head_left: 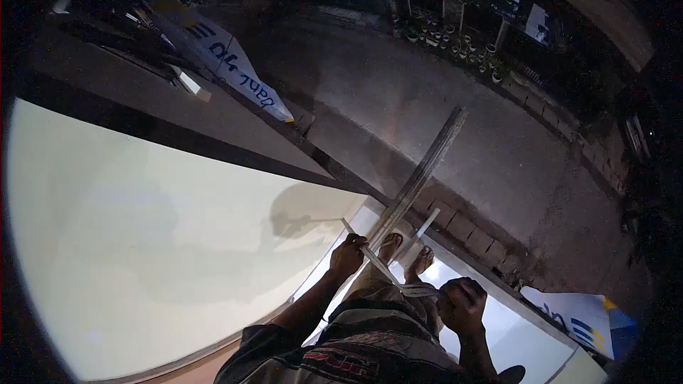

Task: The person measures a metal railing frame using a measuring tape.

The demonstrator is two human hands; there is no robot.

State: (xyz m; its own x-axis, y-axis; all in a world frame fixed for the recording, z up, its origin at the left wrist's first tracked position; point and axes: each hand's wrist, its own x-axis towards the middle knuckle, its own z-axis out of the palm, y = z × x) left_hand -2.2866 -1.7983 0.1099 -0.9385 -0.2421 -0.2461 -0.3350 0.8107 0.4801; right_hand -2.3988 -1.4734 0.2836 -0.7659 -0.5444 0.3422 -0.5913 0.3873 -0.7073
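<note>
Night, head view looking down. Left hand (347, 254) is fisted round one end of a pale flat strip (388, 276). Right hand (462, 304) is fisted round the other end, where the strip looks bunched or looped. The strip runs slanted between the hands, roughly taut, in front of the person's legs. It crosses the lower end of a long grey bar (421, 174) that slants up-right over the road (441, 99). Whether strip and bar touch cannot be told, too dark. Bare feet (390, 245) are on a white ledge (498, 327), with a wall (142, 242) to the left, bricks (466, 226) just beyond the ledge and a banner (235, 64) well apart. Judgement: both fists should be closed firmly with even tension, so the strip neither twists nor slips. The pull should go along its line, not sideways, with weight back from the ledge edge and an eye on the bar end near the left hand.
</note>
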